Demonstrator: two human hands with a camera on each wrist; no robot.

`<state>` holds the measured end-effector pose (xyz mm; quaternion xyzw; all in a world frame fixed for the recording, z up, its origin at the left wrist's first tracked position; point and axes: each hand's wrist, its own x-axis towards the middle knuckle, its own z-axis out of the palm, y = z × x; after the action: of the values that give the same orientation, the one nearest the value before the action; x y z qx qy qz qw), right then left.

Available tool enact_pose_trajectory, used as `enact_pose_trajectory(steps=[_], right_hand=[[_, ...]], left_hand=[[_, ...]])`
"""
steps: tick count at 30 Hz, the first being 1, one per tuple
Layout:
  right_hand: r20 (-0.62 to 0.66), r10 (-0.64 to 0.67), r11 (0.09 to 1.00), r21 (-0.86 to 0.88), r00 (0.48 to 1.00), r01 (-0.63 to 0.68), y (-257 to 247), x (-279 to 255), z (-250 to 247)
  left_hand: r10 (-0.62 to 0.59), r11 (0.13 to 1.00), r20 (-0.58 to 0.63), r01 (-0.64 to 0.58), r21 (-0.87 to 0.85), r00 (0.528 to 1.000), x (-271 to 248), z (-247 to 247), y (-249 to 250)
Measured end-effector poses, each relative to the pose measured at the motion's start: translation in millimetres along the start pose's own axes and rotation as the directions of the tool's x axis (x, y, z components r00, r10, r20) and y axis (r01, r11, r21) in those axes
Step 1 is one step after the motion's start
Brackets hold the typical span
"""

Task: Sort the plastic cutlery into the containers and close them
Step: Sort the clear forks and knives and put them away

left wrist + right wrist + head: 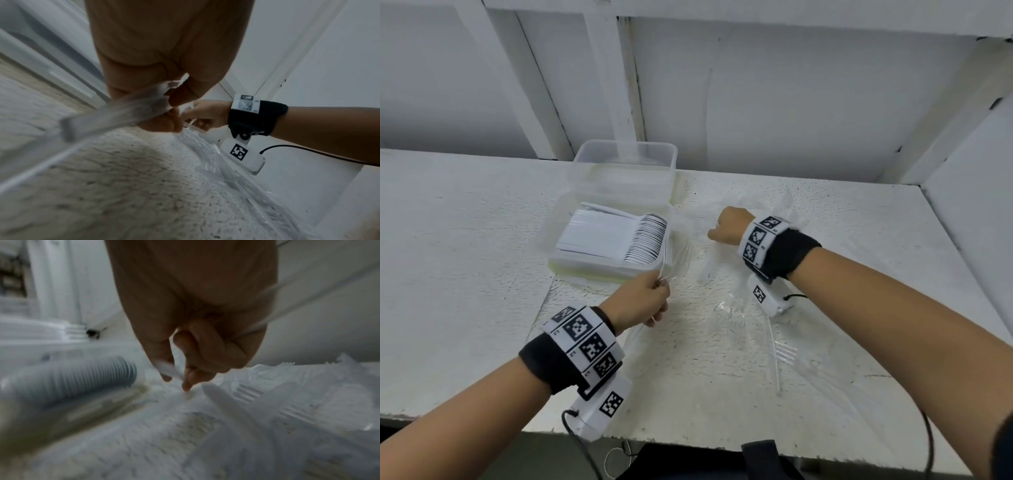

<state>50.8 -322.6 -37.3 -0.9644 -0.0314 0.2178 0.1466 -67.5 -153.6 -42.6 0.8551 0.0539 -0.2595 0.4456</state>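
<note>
A clear container [551, 240] holds a neat stack of white spoons [619, 236], seen blurred as the spoon stack [82, 374] in the right wrist view. Behind it stands an empty clear container [625, 164]. My left hand [662, 291] grips a bundle of clear cutlery [671, 257] by the handles, just right of the spoon container; the left wrist view shows the bundle [115, 112] in my left hand [174, 104]. My right hand [714, 233] hovers over loose clear forks [246, 392]. In the right wrist view, my right hand [176, 378] pinches a pale cutlery piece [168, 369].
Clear cutlery [756, 329] lies scattered over the rough white tabletop [465, 274] under and in front of my right arm. A white wall with beams closes the back and the right side. The table's front edge runs just below my left wrist.
</note>
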Motion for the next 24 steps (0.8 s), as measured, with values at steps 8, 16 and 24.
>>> enact_pose_trajectory(steps=[8,16,24], right_hand=[[0.19,0.127,0.815,0.54,0.973,-0.212,46.3,-56.0,-25.8],[0.153,0.211,0.637,0.728,0.965,-0.254,92.5,-88.2,-24.2],[0.122,0.231,0.67,0.699,0.965,-0.248,100.2,-84.2,-26.4]], left_hand=[[0.15,0.972,-0.111,-0.126,0.2,0.982,29.9,21.7,37.1],[0.128,0.937,-0.149,-0.07,0.341,0.981,78.1,52.4,74.8],[0.041,0.918,-0.119,0.01,0.397,0.992,95.7,49.6,75.4]])
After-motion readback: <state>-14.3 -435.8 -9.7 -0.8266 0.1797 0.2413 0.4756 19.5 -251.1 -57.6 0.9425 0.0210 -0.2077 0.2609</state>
